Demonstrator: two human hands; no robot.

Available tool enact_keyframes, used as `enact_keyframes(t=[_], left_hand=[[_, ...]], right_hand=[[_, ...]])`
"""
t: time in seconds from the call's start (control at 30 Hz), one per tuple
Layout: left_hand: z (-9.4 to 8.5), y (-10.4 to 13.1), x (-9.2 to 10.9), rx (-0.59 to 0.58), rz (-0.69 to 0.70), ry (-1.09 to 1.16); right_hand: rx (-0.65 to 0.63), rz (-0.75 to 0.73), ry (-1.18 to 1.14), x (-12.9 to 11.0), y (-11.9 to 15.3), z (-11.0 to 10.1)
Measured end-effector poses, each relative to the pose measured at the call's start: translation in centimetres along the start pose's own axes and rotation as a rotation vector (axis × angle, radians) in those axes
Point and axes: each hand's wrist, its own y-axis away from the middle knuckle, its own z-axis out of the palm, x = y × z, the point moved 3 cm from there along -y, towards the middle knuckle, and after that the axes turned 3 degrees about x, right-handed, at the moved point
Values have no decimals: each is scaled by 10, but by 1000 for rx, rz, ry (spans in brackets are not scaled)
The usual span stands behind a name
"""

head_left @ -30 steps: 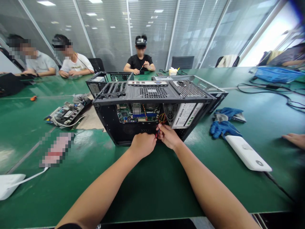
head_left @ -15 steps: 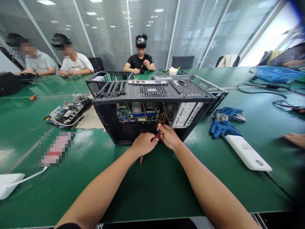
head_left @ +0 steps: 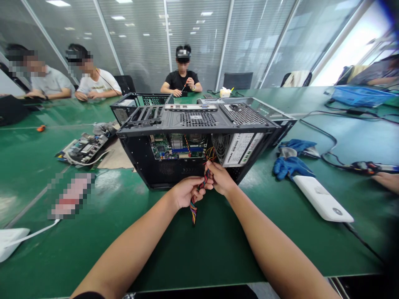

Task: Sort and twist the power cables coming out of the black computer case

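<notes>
A black computer case (head_left: 134, 162) lies on the green table with its open side facing me. Inside it are a circuit board (head_left: 177, 147) and, at the right, a power supply (head_left: 241, 150) with a fan. My left hand (head_left: 188, 191) and my right hand (head_left: 218, 176) are in front of the case, both closed on a twisted bundle of coloured cables (head_left: 193, 209). The right hand pinches it higher up, near the power supply; the bundle's end hangs below the left hand.
Blue gloves (head_left: 291, 164) and a white power bank (head_left: 322, 199) lie to the right, near another person's hand (head_left: 386, 180). At the left are a circuit board assembly (head_left: 84, 149) and a blurred pink object (head_left: 73, 195). Several people sit around the table.
My left hand has turned, showing its fingers around the cables, and more of the bundle hangs below it. At the right, a black cable has shifted towards the other person's hand.
</notes>
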Motion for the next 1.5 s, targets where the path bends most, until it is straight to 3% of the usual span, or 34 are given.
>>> enact_keyframes(t=[0.27, 0.43, 0.57, 0.77, 0.9, 1.1, 1.3, 1.4, 1.5], left_hand=[[-1, -5, -1, 65, 13, -88], [-3, -7, -1, 45, 102, -217], [0, -5, 0, 29, 176, -191], [5, -1, -9, -117, 5, 102], [10, -1, -14, -249, 0, 127], [12, 2, -13, -248, 24, 110], [16, 4, -9, -277, 66, 171], [16, 5, -8, -333, 35, 225], [14, 5, -7, -318, -18, 221]], right_hand=[[41, -16, -9, 2, -2, -2], [39, -8, -39, 2, -1, -2], [52, 2, -64, 0, 1, 0], [54, 9, -60, 0, 1, 2], [65, 28, -37, 0, 2, 1], [109, 52, 37, -1, 2, 0], [66, 32, -27, -2, 4, 3], [54, -11, -61, -4, 5, 4], [43, -16, -71, -4, 5, 5]])
